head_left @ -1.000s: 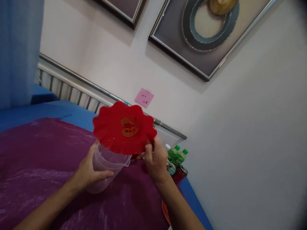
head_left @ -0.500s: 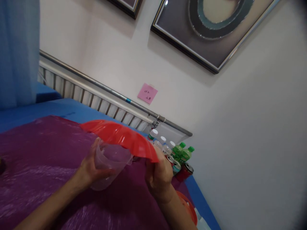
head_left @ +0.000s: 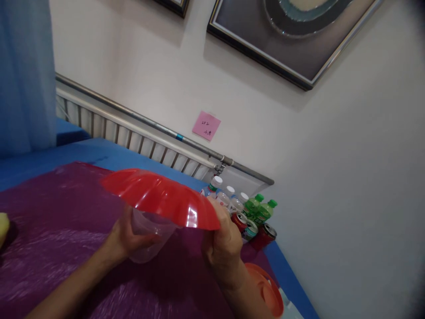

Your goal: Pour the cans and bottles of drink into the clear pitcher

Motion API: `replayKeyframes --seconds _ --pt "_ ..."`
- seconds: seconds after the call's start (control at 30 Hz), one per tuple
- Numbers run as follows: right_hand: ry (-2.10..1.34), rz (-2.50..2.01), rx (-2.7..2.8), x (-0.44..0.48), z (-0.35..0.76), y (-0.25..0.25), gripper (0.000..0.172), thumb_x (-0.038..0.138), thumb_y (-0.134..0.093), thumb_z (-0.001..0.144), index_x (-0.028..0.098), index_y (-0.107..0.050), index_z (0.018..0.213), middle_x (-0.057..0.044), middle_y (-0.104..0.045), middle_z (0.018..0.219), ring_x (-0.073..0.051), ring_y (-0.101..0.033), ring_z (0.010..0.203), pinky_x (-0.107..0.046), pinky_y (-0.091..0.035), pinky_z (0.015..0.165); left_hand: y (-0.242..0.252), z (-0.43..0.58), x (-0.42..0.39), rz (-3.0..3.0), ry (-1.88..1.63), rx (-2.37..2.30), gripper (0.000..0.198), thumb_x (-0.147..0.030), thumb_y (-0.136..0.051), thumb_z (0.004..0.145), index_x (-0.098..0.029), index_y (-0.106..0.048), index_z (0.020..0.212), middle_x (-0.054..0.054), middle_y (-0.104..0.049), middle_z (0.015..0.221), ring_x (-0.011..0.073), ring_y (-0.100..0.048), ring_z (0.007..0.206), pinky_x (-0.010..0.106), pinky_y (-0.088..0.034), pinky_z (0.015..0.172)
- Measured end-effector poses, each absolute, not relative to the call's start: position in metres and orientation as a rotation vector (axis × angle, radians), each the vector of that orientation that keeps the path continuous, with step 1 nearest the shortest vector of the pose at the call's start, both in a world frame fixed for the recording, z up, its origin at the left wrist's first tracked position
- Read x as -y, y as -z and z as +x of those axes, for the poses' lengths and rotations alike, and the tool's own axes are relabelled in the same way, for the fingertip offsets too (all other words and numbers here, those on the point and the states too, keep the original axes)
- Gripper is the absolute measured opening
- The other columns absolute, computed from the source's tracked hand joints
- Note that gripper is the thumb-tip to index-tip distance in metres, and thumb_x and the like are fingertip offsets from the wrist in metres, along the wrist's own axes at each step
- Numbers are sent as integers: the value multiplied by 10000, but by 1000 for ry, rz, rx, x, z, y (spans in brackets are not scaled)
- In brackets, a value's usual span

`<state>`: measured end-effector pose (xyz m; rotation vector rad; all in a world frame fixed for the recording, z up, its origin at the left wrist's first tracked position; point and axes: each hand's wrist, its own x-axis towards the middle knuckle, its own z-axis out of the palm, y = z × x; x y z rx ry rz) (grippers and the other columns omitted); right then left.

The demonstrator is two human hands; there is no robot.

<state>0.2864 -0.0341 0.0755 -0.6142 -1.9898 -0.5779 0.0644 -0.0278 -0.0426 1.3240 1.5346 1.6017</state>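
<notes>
My left hand (head_left: 125, 235) is wrapped round a translucent plastic container (head_left: 148, 250) above the purple sheet. My right hand (head_left: 224, 248) grips the near right rim of a red dish with a wavy, fluted edge (head_left: 159, 195). The dish is tilted over the container's mouth, its underside toward me. Both the mouth and the inside of the dish are hidden from this angle, so I cannot tell what, if anything, is in the dish.
Purple plastic sheeting (head_left: 79, 208) covers much of the blue surface (head_left: 99, 153). Several bottles and cans, including a green bottle (head_left: 267, 210) and a dark red can (head_left: 264, 235), stand at the right. An orange container (head_left: 279, 297) sits near my right forearm. A radiator (head_left: 139, 141) lines the wall.
The red dish has tipped further over the container and shifted slightly left, covering its mouth. The view has moved a little, bringing a yellow-green object in at the left edge.
</notes>
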Motion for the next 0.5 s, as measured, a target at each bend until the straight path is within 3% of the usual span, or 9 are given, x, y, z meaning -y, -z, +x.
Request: replayKeyframes --seconds 0.1,0.2,0.4,0.5 --pt "549 -663 2004 36 286 -78 541 106 -472 974 178 -389 1503 -136 -744 1112 -249 -734 1062 -366 -630 884 49 63 28 1319 -1562 -1558 603 -620 -849 434 -265 -555 822 16 -671 718 293 -673 687 413 -570 567" --pt "510 -663 2016 37 285 -80 506 103 -474 974 167 -423 1473 -131 -742 1084 -237 -737 1031 -354 -627 881 53 63 28 1328 -1536 -1540 597 -593 -842 492 -256 -551 889 6 -689 777 273 -675 707 381 -554 561" --pt "458 -679 2000 38 284 -77 529 100 -483 966 188 -422 1484 -115 -742 1106 -229 -734 1043 -340 -620 894 53 62 29 1317 -1533 -1529 632 -630 -834 493 -265 -566 934 36 -712 898 302 -696 813 417 -595 633" --pt "465 -683 1989 38 284 -76 535 116 -500 969 188 -415 1493 -118 -744 1116 -234 -728 1070 -335 -616 906 54 61 28 1362 -1537 -1576 751 -649 -844 469 -233 -595 1043 82 -715 1020 351 -692 943 469 -612 728"
